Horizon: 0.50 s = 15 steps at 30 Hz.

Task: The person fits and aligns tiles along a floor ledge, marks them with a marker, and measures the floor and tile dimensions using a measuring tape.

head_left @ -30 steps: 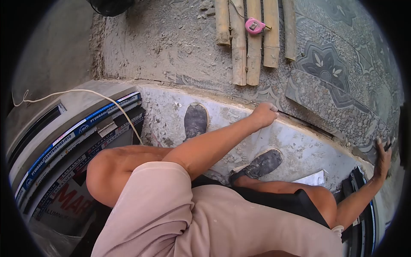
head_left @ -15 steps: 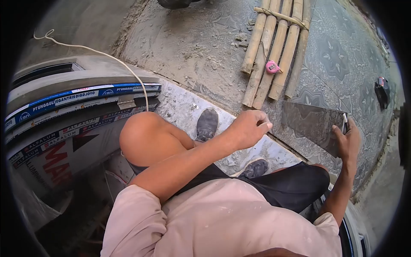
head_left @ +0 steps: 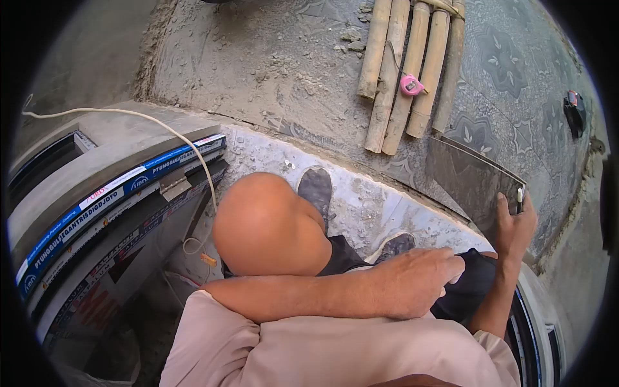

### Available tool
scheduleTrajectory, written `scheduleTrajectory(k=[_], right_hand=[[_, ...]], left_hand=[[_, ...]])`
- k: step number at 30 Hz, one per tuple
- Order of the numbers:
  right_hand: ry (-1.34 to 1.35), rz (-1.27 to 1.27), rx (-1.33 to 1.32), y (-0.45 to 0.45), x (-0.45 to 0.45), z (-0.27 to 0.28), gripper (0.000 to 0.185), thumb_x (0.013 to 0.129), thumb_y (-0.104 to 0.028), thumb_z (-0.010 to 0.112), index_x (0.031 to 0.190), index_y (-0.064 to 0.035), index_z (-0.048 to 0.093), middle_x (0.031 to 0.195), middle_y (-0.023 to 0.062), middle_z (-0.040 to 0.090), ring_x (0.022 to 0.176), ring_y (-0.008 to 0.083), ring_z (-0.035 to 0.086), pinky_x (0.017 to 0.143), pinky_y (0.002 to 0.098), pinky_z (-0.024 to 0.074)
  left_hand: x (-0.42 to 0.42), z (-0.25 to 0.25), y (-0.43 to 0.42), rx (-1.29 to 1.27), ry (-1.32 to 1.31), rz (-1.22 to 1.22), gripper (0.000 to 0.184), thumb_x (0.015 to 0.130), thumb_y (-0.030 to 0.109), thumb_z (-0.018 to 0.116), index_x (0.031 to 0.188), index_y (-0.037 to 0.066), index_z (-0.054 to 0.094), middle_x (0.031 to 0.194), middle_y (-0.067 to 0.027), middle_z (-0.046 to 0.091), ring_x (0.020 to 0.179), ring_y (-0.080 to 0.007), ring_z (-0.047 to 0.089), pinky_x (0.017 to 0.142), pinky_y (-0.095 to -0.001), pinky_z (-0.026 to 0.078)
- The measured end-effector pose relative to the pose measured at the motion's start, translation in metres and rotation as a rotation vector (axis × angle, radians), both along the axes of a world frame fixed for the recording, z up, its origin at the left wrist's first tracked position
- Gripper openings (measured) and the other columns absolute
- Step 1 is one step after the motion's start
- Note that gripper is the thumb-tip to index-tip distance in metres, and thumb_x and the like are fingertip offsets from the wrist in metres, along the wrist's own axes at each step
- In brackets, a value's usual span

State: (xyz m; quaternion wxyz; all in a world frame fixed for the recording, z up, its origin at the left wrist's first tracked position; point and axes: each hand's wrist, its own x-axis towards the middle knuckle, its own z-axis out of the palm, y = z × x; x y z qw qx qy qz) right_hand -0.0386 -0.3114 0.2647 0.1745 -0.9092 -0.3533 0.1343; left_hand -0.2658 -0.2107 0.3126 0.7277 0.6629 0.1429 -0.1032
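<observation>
tile (head_left: pixel 465 179) gripped with pen (head_left: pixel 520 193) by right fingers (head_left: pixel 528 204); left fingers (head_left: pixel 452 266) curled, hold unclear

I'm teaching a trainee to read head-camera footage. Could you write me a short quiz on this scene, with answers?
1. Which of the person's hands holds the edge of the dark tile?

2. True or false: the pink tape measure lies on the poles.

3. How many poles lie side by side?
A) three
B) five
C) eight

Key:
1. The right hand
2. True
3. B
</observation>
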Motion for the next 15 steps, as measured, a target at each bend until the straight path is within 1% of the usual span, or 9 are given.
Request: scheduleTrajectory(k=[2,3,6,7,9,10,12,14,15], right_hand=[[-0.004,-0.049,-0.055,0.007,-0.007,0.001,0.029,0.083,-0.016,0.070,0.107,0.0003,0.067,0.086,0.0184,0.071,0.079,0.0347,0.069,0.076,0.0391,0.0510],[-0.011,-0.064,-0.081,0.008,-0.006,0.003,0.030,0.083,-0.017,0.070,0.108,0.0001,0.067,0.087,0.0178,0.072,0.080,0.0334,0.069,0.076,0.0386,0.0513],[0.007,-0.104,-0.100,0.009,-0.005,-0.001,0.031,0.082,-0.019,0.071,0.108,-0.0005,0.068,0.087,0.0180,0.071,0.080,0.0326,0.069,0.076,0.0390,0.0514],[0.031,-0.150,-0.105,0.010,-0.006,0.000,0.032,0.082,-0.019,0.071,0.108,-0.0007,0.068,0.086,0.0182,0.071,0.080,0.0331,0.069,0.076,0.0392,0.0514],[0.065,-0.201,-0.112,0.005,-0.004,-0.003,0.031,0.081,-0.019,0.071,0.106,-0.0007,0.068,0.086,0.0182,0.071,0.079,0.0343,0.068,0.076,0.0397,0.0515],[0.052,-0.194,-0.084,0.002,-0.003,-0.005,0.031,0.081,-0.020,0.071,0.104,-0.0006,0.067,0.085,0.0183,0.071,0.078,0.0350,0.068,0.076,0.0403,0.0515],[0.020,-0.221,-0.082,-0.004,-0.002,-0.008,0.031,0.081,-0.022,0.071,0.103,-0.0005,0.067,0.084,0.0183,0.070,0.077,0.0356,0.067,0.075,0.0408,0.0515],[0.062,-0.177,-0.130,-0.008,-0.001,-0.008,0.033,0.084,-0.020,0.072,0.107,0.0025,0.067,0.084,0.0106,0.072,0.073,0.0167,0.062,0.072,0.0327,0.0505],[0.037,-0.204,-0.141,-0.005,-0.006,-0.008,0.033,0.084,-0.020,0.072,0.107,0.0025,0.067,0.084,0.0106,0.072,0.073,0.0167,0.062,0.072,0.0327,0.0505]], left_hand=[[0.000,-0.005,0.008,0.045,0.013,-0.098,0.023,0.084,0.010,0.068,0.100,0.001,0.055,0.100,-0.0169,0.056,0.100,-0.0376,0.057,0.087,-0.0466,0.045],[0.000,-0.008,0.012,-0.008,-0.007,-0.148,0.023,0.084,0.010,0.068,0.100,0.001,0.055,0.100,-0.0169,0.056,0.100,-0.0376,0.057,0.087,-0.0466,0.045],[-0.003,-0.017,0.028,0.111,-0.020,-0.269,0.025,0.087,0.018,0.066,0.101,0.000,0.056,0.101,-0.0162,0.056,0.100,-0.0347,0.056,0.087,-0.0454,0.045],[-0.004,-0.018,0.033,0.065,-0.055,-0.316,0.025,0.087,0.018,0.066,0.101,0.000,0.056,0.101,-0.0162,0.056,0.100,-0.0347,0.056,0.087,-0.0454,0.045],[-0.001,-0.021,0.045,0.146,-0.045,-0.399,0.021,0.086,0.015,0.066,0.097,0.000,0.058,0.099,-0.0161,0.057,0.099,-0.0343,0.057,0.087,-0.0453,0.045],[-0.001,-0.025,0.048,0.114,-0.087,-0.435,0.021,0.086,0.015,0.066,0.097,0.000,0.058,0.099,-0.0161,0.057,0.099,-0.0343,0.057,0.087,-0.0453,0.045],[-0.004,-0.028,0.052,0.229,-0.126,-0.527,0.011,0.083,0.007,0.060,0.091,-0.001,0.062,0.095,-0.0165,0.062,0.094,-0.0311,0.060,0.085,-0.0420,0.045],[-0.004,-0.030,0.055,0.203,-0.127,-0.605,0.011,0.084,0.009,0.063,0.087,-0.001,0.060,0.094,-0.0168,0.061,0.095,-0.0335,0.059,0.087,-0.0436,0.045],[-0.003,-0.031,0.057,0.206,-0.097,-0.651,0.014,0.085,0.011,0.066,0.084,-0.001,0.058,0.092,-0.0171,0.061,0.096,-0.0358,0.058,0.089,-0.0452,0.044]])
